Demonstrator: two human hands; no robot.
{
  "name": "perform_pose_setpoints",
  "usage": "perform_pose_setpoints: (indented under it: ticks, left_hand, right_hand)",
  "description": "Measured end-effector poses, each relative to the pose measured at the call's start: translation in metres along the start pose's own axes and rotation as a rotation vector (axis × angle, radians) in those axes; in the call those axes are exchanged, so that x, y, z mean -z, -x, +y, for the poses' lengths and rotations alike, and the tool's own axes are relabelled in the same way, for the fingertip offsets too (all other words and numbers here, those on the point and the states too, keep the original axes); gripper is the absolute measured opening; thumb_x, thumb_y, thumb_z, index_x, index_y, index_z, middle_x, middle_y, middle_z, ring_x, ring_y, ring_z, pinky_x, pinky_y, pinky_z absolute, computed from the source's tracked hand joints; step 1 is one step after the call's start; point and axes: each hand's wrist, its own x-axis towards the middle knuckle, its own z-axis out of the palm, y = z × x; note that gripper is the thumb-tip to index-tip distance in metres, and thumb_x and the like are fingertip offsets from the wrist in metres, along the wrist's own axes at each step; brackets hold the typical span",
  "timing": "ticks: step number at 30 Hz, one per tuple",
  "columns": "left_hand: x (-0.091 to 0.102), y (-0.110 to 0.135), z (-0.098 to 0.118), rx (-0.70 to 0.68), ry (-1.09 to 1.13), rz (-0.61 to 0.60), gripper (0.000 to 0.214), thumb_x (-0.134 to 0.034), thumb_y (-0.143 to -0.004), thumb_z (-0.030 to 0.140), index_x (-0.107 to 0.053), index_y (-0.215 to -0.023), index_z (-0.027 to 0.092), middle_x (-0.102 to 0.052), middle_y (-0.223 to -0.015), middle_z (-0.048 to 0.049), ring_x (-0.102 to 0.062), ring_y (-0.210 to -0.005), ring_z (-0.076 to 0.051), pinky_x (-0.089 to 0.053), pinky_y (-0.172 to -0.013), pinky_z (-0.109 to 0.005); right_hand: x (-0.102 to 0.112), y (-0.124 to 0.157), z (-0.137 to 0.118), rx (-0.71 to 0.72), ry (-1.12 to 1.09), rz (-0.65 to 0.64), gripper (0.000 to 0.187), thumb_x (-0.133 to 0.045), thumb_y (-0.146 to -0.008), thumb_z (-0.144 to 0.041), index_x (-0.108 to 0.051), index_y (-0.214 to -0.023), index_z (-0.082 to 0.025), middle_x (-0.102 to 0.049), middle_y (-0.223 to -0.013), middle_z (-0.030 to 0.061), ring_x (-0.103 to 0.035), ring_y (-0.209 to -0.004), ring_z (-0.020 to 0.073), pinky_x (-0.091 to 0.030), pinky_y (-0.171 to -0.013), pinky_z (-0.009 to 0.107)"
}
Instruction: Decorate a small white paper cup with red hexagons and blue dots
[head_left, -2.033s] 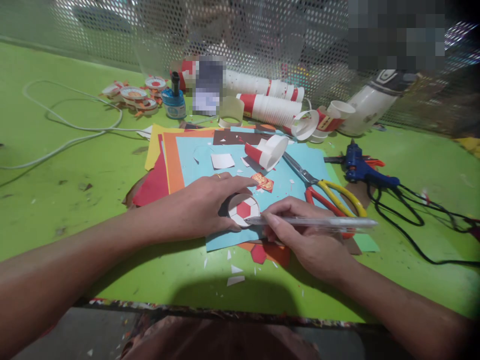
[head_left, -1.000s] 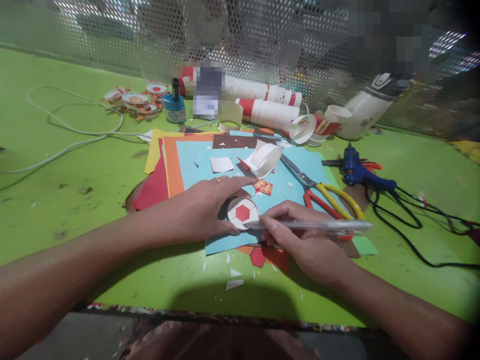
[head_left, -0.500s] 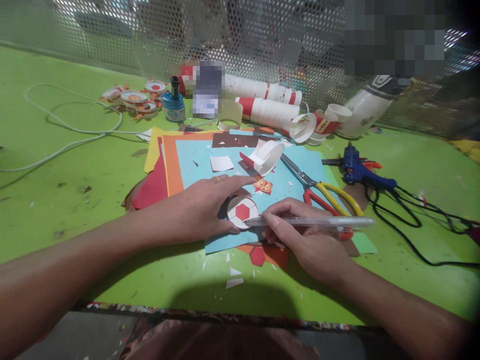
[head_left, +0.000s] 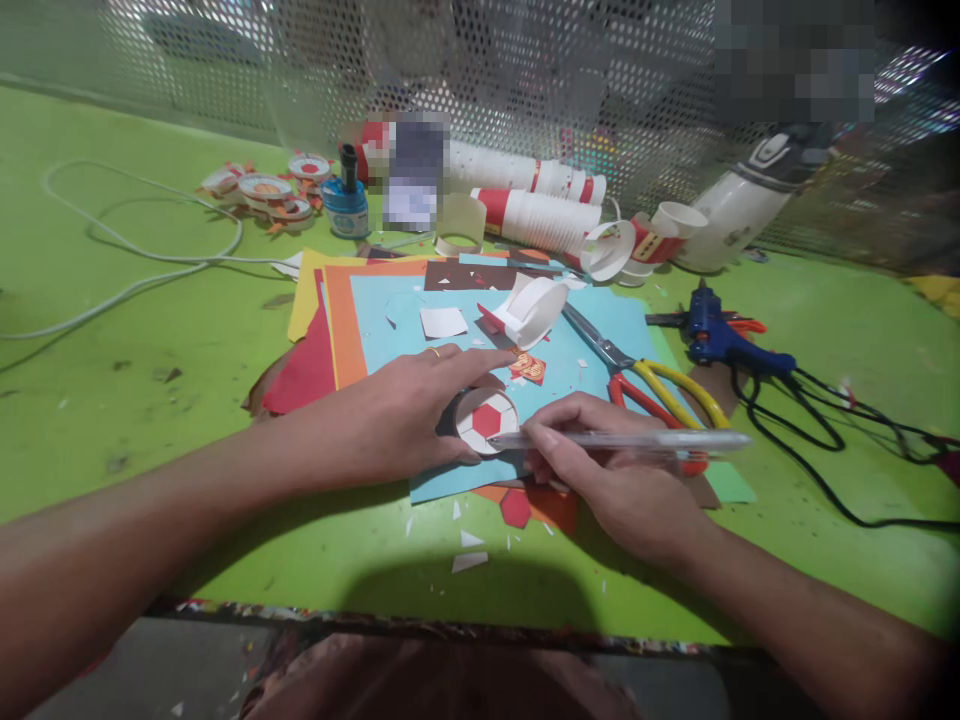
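A round white paper disc (head_left: pixel 507 412) with a red hexagon and dark lines lies on light-blue paper (head_left: pixel 397 330). My left hand (head_left: pixel 420 405) steadies it, thumb at its lower edge and fingers curved around its left and upper side. A clear pen (head_left: pixel 645 440) is pinched in my right hand (head_left: pixel 600 470), its tip on the disc's face just under the hexagon. Above my left fingers is a small red-and-gold printed scrap (head_left: pixel 529 367). Scissors (head_left: pixel 611 352) with red and yellow handles lie beyond my right hand.
A cut white paper cup piece (head_left: pixel 536 310) sits on the coloured sheets. Stacked paper cups (head_left: pixel 540 215), a blue ink bottle (head_left: pixel 347 208) and several small decorated discs (head_left: pixel 264 190) stand behind. To the right lies a blue glue gun (head_left: pixel 720 335) with a black cord (head_left: pixel 810 490).
The view has shifted very slightly. Both hands keep nearly the same position, with the pen tip still on the lower part of the disc.
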Motion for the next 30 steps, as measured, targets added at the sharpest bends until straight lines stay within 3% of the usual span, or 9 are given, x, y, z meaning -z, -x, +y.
perform_pose_setpoints:
  ticks: [14,30]
  left_hand:
    - [0.001,0.001,0.001,0.008,-0.019,0.000,0.068,-0.068,-0.085,0.030,-0.038,-0.145,0.027,-0.065,-0.119,-0.0054,-0.059,-0.110,-0.024,-0.046,-0.086,-0.030]
    - [0.002,0.002,0.004,-0.126,-0.053,0.022,0.060,-0.059,-0.091,0.025,-0.034,-0.146,0.023,-0.066,-0.120,-0.0056,-0.056,-0.111,-0.022,-0.045,-0.089,-0.030]
  right_hand:
    - [0.001,0.000,-0.009,-0.027,0.076,-0.009,0.013,-0.060,-0.086,-0.028,-0.065,-0.076,-0.021,-0.067,-0.066,-0.0006,-0.060,-0.059,0.0128,-0.047,-0.055,0.026]
    - [0.004,0.001,-0.010,-0.015,0.067,-0.034,0.013,-0.061,-0.086,-0.027,-0.065,-0.075,-0.020,-0.067,-0.065,-0.0009,-0.058,-0.058,0.0115,-0.045,-0.054,0.024]
